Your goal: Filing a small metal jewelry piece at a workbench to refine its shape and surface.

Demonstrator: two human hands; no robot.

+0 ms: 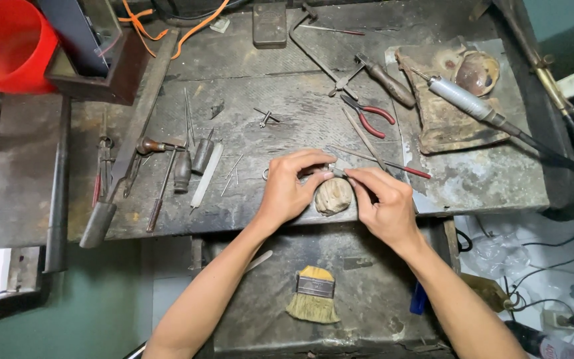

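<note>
Your left hand (287,188) and right hand (381,199) meet fingertip to fingertip over the front edge of the worn surface (287,113), both pinched shut on a small metal piece (335,172) too tiny to make out. It sits just above the rounded wooden peg (333,197) between your palms. Red-handled pliers (369,118) lie beyond your right hand, and a brush (313,294) below both wrists.
</note>
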